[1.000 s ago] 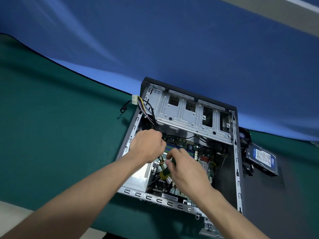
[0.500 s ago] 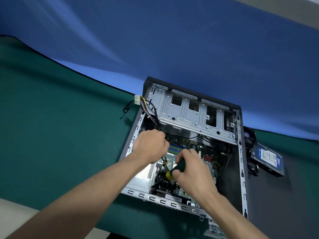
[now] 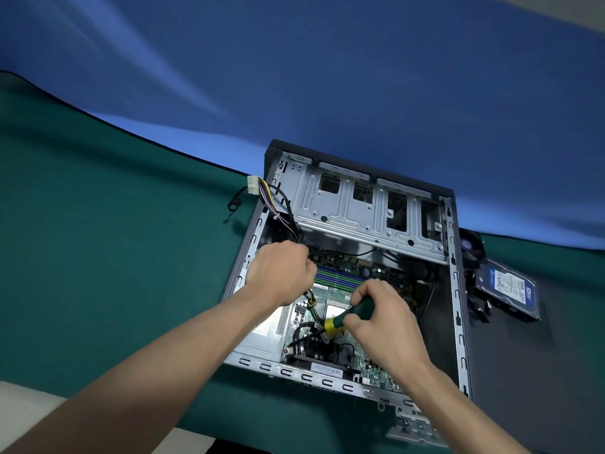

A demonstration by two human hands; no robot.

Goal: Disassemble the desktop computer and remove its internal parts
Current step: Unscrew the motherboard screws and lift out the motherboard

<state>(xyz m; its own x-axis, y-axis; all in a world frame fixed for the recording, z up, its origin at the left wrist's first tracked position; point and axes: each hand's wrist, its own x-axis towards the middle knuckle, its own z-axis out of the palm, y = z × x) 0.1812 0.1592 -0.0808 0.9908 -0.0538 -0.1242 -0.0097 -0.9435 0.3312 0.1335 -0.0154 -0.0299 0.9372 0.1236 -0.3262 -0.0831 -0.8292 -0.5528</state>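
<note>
An open desktop case lies on its side on the green table cover. Its motherboard shows inside, below the silver drive cage. My right hand grips a green and yellow screwdriver; the dark shaft points down-left onto the board's lower left part. My left hand is curled over the board's upper left corner, by a bundle of coloured wires. What its fingers hold is hidden.
A white multi-pin connector on the wire bundle hangs over the case's left wall. A hard drive with a blue label and a small fan lie on a black panel to the right. A blue backdrop hangs behind.
My right hand turned the screwdriver so its handle now shows between thumb and fingers, the shaft aimed lower left. My left hand stays at the board's upper left corner.
</note>
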